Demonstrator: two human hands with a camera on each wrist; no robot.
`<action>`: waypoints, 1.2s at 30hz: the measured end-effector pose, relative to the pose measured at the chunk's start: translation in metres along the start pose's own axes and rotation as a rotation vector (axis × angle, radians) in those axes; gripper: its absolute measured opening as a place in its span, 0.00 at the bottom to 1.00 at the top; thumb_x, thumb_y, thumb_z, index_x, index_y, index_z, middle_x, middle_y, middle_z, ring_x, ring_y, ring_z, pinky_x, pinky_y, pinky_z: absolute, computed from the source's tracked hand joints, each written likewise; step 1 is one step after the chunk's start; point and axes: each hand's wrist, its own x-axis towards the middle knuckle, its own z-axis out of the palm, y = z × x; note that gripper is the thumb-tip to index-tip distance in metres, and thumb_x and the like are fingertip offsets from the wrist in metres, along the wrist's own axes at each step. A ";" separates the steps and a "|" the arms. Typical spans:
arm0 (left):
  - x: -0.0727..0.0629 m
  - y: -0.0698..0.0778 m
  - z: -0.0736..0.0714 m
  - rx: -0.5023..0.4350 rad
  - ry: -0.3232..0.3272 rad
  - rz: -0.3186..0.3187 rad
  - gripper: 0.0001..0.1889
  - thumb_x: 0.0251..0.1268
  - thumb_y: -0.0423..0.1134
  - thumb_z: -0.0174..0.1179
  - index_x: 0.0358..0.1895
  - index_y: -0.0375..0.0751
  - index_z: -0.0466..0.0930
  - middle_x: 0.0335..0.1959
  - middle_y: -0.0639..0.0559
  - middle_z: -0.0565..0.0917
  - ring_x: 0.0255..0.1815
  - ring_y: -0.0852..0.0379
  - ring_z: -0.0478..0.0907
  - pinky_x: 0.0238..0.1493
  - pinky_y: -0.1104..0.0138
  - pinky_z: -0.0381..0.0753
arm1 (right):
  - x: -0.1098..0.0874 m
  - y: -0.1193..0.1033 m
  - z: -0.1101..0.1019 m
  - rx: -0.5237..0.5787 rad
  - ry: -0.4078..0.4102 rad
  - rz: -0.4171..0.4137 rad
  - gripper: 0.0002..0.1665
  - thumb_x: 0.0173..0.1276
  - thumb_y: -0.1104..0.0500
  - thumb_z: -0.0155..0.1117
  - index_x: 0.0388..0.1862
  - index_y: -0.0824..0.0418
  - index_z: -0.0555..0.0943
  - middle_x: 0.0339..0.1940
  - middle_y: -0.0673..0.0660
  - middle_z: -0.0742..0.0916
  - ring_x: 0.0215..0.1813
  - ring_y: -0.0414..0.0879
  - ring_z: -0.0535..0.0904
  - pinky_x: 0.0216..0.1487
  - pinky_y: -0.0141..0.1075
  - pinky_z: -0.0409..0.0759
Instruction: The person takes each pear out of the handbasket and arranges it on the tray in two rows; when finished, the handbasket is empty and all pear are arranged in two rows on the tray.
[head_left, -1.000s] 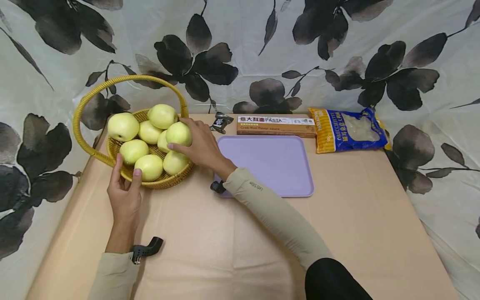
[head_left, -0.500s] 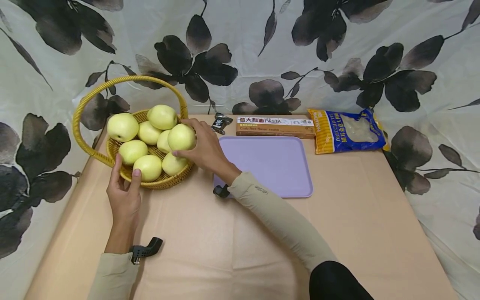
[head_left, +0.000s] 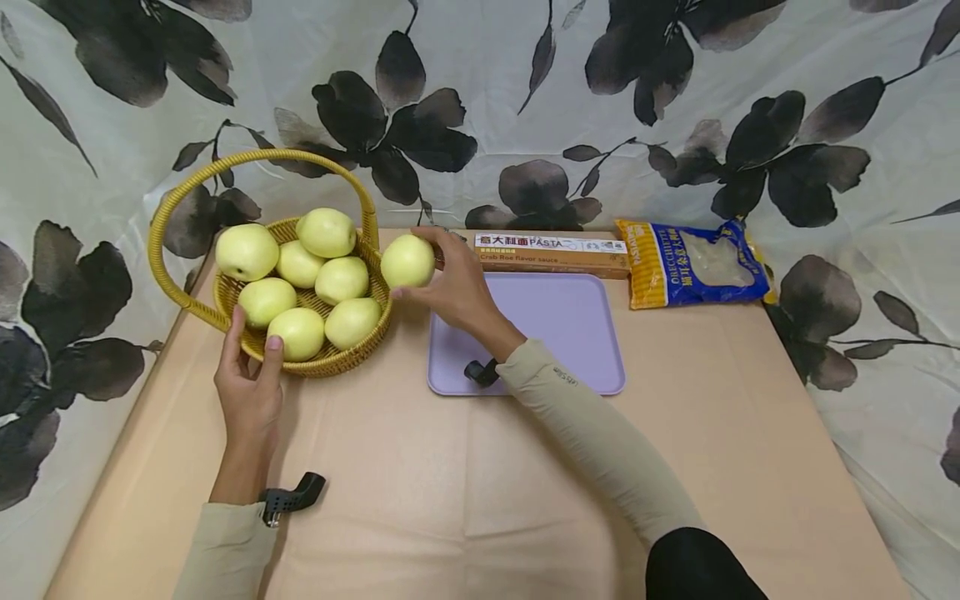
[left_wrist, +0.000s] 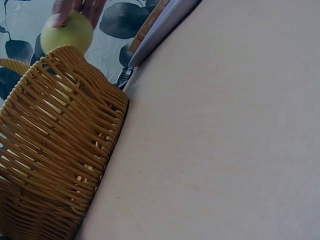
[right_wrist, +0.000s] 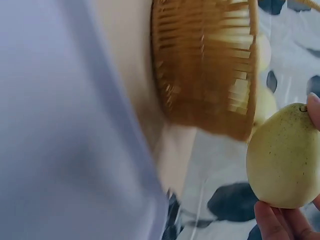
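My right hand (head_left: 461, 287) pinches a yellow-green apple (head_left: 407, 262) between thumb and fingers, beside the right rim of a yellow wicker basket (head_left: 341, 360). In the right wrist view that apple (right_wrist: 285, 157) shows small specks and a stem hollow near a fingertip. Several more yellow-green apples (head_left: 246, 252) lie in the basket, whose tall handle arches over them. My left hand (head_left: 250, 400) rests against the basket's near left side, thumb and forefinger straight and spread at the rim; its other fingers are mostly hidden.
A lilac tray (head_left: 555, 333) lies right of the basket, partly under my right forearm. Behind it are a brown pasta box (head_left: 551, 253) and a blue and yellow pasta bag (head_left: 693, 262). A flowered cloth (head_left: 517, 92) hangs at the table's back.
My right hand has lifted the apple off the pile and carried it right, past the basket's rim. The left hand has stayed at the basket.
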 end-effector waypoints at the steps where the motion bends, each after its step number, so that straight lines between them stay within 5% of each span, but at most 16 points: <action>1: 0.000 0.000 0.000 0.003 -0.001 0.000 0.38 0.78 0.37 0.63 0.85 0.60 0.58 0.88 0.55 0.54 0.89 0.54 0.51 0.78 0.75 0.66 | 0.000 0.004 -0.003 -0.007 0.004 0.009 0.51 0.51 0.55 0.91 0.73 0.55 0.76 0.65 0.54 0.83 0.66 0.46 0.79 0.66 0.38 0.84; 5: -0.001 0.001 0.001 0.011 -0.001 -0.003 0.38 0.79 0.37 0.62 0.85 0.60 0.58 0.88 0.55 0.54 0.88 0.54 0.51 0.76 0.77 0.68 | 0.000 0.017 -0.012 -0.054 0.006 0.051 0.52 0.50 0.56 0.92 0.74 0.56 0.76 0.65 0.56 0.84 0.66 0.48 0.80 0.67 0.45 0.84; 20: -0.002 0.003 0.002 0.031 0.001 -0.028 0.38 0.79 0.38 0.62 0.85 0.63 0.58 0.88 0.58 0.54 0.88 0.56 0.51 0.77 0.76 0.67 | 0.001 0.049 -0.020 -0.291 -0.066 0.148 0.54 0.46 0.58 0.93 0.74 0.53 0.77 0.68 0.57 0.83 0.70 0.55 0.78 0.75 0.50 0.71; 36: -0.002 0.003 0.000 0.046 -0.007 -0.033 0.37 0.80 0.39 0.61 0.85 0.63 0.57 0.88 0.61 0.53 0.89 0.56 0.50 0.79 0.74 0.66 | -0.006 0.055 -0.028 -0.268 -0.098 0.134 0.57 0.49 0.56 0.92 0.78 0.50 0.73 0.75 0.53 0.82 0.73 0.52 0.76 0.76 0.50 0.71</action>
